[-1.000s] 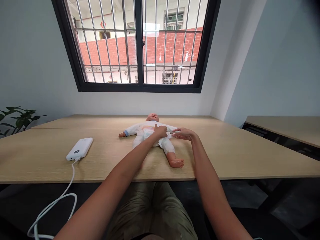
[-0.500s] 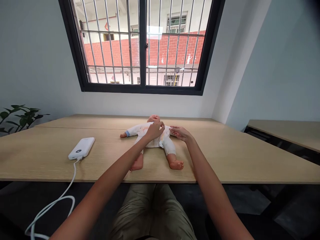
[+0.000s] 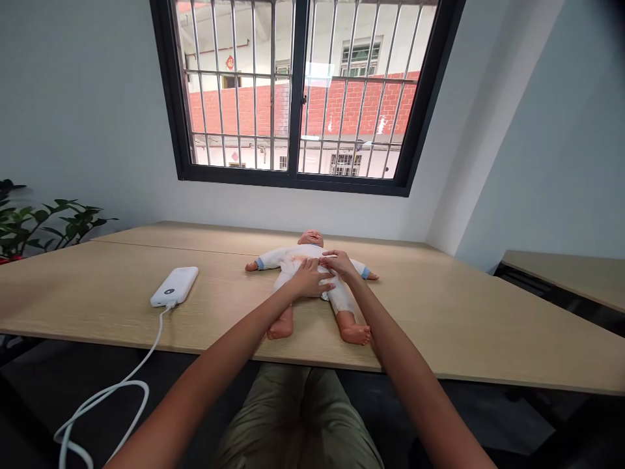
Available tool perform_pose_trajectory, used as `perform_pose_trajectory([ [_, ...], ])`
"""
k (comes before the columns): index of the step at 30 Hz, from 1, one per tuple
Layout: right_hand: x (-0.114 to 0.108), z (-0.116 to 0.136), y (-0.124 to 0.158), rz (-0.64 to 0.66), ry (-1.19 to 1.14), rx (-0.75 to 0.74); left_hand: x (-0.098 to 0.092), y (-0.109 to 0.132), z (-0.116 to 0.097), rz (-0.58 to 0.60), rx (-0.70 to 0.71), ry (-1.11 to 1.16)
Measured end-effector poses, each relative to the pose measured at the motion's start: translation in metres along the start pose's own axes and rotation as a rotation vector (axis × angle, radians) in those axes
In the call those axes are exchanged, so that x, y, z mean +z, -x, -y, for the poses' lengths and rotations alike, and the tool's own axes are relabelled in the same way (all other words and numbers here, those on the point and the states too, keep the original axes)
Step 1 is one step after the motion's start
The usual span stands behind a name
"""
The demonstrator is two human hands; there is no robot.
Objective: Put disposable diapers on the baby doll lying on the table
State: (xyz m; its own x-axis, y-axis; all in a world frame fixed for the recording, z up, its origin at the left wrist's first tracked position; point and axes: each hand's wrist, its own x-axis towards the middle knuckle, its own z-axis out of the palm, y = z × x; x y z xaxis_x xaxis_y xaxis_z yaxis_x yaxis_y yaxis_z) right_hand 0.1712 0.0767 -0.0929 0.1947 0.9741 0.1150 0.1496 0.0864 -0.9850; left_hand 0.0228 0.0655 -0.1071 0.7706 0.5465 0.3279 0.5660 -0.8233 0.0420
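Doll mid-frame, face-up on worktop, head toward top of frame, feet toward bottom. Both hands at its middle: left hand partly spread, right hand fingers bent; can't tell whether either grips.

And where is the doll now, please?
In the head view, the doll lies face up on the table, right of the power bank, with the left hand and right hand at its waist.
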Motion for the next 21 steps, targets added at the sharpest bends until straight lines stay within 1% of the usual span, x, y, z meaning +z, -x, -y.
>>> perform_pose_trajectory([
  [3,0.004,0.000,0.001,-0.004,-0.010,0.020,-0.001,0.002,0.000,-0.018,0.020,0.010],
  [7,0.001,0.002,0.003,-0.001,-0.054,0.022,0.002,0.002,0.004,-0.075,0.044,0.050],
  [10,-0.006,0.003,0.004,0.076,-0.190,-0.001,0.002,0.001,0.014,-0.207,0.087,0.156],
  [12,-0.010,0.003,0.003,0.141,-0.284,-0.016,0.002,0.000,0.024,-0.297,0.069,0.202],
  [13,-0.011,0.003,0.002,0.168,-0.312,-0.016,0.001,0.000,0.029,-0.306,0.042,0.201],
  [15,-0.014,0.003,0.000,0.178,-0.343,-0.010,0.000,0.001,0.039,-0.253,-0.026,0.168],
  [16,-0.015,0.004,-0.002,0.148,-0.338,-0.011,0.000,0.001,0.043,-0.211,-0.050,0.152],
  [18,-0.016,0.006,-0.003,0.021,-0.296,-0.044,0.000,0.003,0.047,-0.160,-0.078,0.134],
  [20,-0.015,0.009,-0.003,-0.120,-0.241,-0.112,0.001,0.004,0.048,-0.162,-0.073,0.115],
  [21,-0.014,0.010,-0.002,-0.152,-0.217,-0.144,0.002,0.005,0.048,-0.175,-0.061,0.101],
])
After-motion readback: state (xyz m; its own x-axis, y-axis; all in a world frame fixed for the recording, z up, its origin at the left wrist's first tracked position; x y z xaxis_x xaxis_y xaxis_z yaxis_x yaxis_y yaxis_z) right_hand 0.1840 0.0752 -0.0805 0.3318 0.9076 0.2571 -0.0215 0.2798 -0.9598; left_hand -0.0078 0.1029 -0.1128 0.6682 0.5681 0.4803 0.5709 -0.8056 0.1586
